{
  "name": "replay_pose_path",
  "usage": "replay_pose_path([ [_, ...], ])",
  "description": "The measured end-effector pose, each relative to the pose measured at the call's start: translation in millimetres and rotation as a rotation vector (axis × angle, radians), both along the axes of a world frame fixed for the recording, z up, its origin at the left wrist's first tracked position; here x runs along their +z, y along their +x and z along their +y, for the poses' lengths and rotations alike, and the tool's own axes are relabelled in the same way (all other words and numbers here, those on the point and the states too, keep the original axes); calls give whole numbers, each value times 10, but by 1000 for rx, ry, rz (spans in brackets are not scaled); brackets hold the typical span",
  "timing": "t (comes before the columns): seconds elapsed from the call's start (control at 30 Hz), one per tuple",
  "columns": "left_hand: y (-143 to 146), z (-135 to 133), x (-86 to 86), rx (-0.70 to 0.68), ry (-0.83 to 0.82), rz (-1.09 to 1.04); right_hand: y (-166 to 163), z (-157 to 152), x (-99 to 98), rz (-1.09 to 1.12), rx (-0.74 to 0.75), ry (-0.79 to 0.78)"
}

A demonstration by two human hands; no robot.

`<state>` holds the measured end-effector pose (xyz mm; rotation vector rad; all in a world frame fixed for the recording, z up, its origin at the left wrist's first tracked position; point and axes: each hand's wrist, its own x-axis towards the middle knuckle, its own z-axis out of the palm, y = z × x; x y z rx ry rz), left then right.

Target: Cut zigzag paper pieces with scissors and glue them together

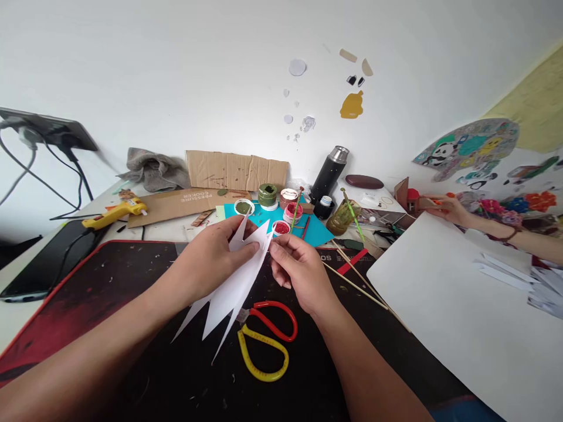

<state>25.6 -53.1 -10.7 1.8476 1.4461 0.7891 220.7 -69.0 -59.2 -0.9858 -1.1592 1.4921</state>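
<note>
White folded paper (233,287) with long pointed tips is held above the dark mat. My left hand (211,255) grips it, thumb on the near face and fingers behind. My right hand (299,266) has its thumb and forefinger pinched at the upper right tip of the paper, with the other fingers curled. Below the paper lies a pair of scissors (266,340) with one red and one yellow handle, its blades partly covered by the paper.
Paint jars (267,196) and lids stand on blue paper (323,233). A yellow glue gun (116,214) is at left, cardboard (237,170) behind. Thin sticks (358,287) and a large white sheet (440,293) lie right. Another person's hand (444,208) reaches in at far right.
</note>
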Motion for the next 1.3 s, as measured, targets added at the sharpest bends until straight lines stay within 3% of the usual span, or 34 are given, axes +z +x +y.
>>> replay_pose_path([
  [0.9, 23, -51, 18, -82, 11, 74, -14, 18, -113, -39, -17, -51],
  [1.07, 11, -34, -4, -75, 34, 33, -21, 19, -120, -18, -20, -63],
  [1.3, 8, 24, -52, -126, -54, -121, -43, 5, -119, -38, -46, -73],
])
